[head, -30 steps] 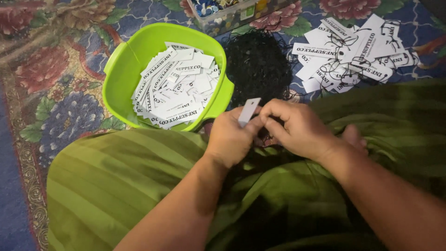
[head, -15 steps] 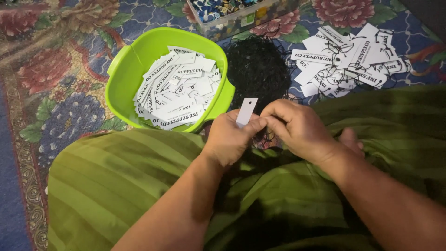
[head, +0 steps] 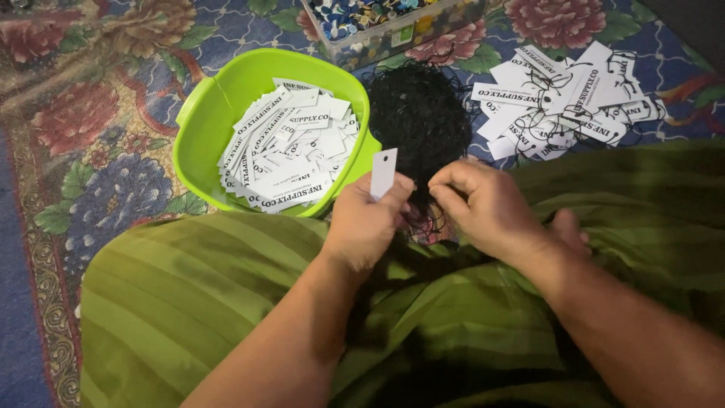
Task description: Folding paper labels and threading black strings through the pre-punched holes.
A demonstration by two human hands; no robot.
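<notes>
Closest, over a green striped lap (head: 226, 302), the left hand (head: 366, 223) is pinching 1 white paper tag (head: 384, 172) upright, while the right hand (head: 483, 204) is gripping black thread (head: 423, 215) beside it. Beyond, a green tub (head: 204, 128) is holding printed tags (head: 291, 147). Farther off, strung tags (head: 563, 98) are lying on the floral carpet (head: 91, 113).

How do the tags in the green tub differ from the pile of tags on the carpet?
The tags in the green tub lie stacked with no strings showing; the tags on the carpet are spread loosely with thin black strings looped over them. The tub tags sit inside the green tub; the carpet tags lie on the bare floral carpet. Both are white printed card tags.
</notes>
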